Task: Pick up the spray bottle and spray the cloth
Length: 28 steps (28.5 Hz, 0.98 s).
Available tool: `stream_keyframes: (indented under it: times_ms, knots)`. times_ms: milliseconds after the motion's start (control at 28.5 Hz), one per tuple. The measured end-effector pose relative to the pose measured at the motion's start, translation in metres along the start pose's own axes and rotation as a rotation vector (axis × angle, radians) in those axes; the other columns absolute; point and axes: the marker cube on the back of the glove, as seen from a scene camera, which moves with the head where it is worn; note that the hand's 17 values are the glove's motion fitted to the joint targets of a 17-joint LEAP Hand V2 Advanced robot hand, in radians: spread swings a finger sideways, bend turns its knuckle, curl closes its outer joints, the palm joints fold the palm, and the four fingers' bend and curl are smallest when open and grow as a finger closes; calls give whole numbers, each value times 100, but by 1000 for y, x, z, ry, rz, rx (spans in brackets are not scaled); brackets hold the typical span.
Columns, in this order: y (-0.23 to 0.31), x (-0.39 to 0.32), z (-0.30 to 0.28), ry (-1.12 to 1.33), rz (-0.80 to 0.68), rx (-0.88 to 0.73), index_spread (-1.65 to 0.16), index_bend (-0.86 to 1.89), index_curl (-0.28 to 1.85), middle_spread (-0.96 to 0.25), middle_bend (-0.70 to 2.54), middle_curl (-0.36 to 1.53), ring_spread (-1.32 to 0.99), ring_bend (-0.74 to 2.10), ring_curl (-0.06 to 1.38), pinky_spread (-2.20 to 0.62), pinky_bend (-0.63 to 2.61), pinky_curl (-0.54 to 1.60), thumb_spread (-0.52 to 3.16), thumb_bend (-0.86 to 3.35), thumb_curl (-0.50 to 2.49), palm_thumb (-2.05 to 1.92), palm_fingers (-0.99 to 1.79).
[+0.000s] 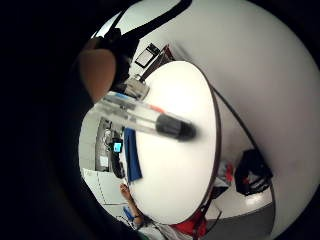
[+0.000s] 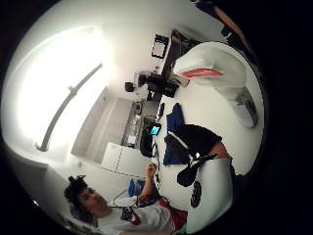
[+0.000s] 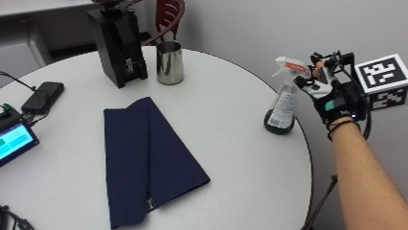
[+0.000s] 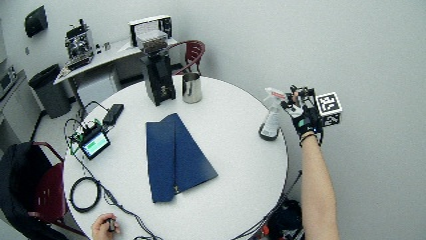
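Gripping the neck of the spray bottle (image 3: 282, 99), the gloved right hand (image 3: 334, 98) has its fingers curled around it just under the white trigger head. The bottle stands upright, long axis vertical, its dark base at the table's (image 3: 242, 158) edge at about three o'clock; whether the base rests on the surface or is just lifted cannot be told. Its nozzle points toward ten o'clock, inward over the table. The folded navy cloth (image 3: 150, 160) lies flat well apart, near the centre toward eight o'clock. A steel cup (image 3: 169, 62) and a black grinder (image 3: 118, 43) stand near twelve o'clock.
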Motion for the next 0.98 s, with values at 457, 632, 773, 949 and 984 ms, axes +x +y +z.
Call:
stream_keyframes:
  times_ms: [457,632,773,949,984]
  knots:
    - [-11,10,6,-201,-23,-23,-36,-2,7,-12,54,43,-12,66,38,5,45,36,93,6,35,89,92]
    - [9,28,10,-244,24,-21,-36,8,9,-14,54,45,-15,66,41,-5,47,37,91,6,39,95,101]
    - [20,47,14,-278,50,-25,-34,22,17,-15,52,45,-16,59,41,1,32,35,91,5,41,97,101]
    - [14,52,11,-202,11,-31,-34,16,21,-14,50,45,-15,55,40,6,23,33,99,2,41,95,103]
    - [12,50,10,-179,-3,-39,-33,14,21,-14,50,45,-15,55,40,7,23,32,99,1,41,96,105]
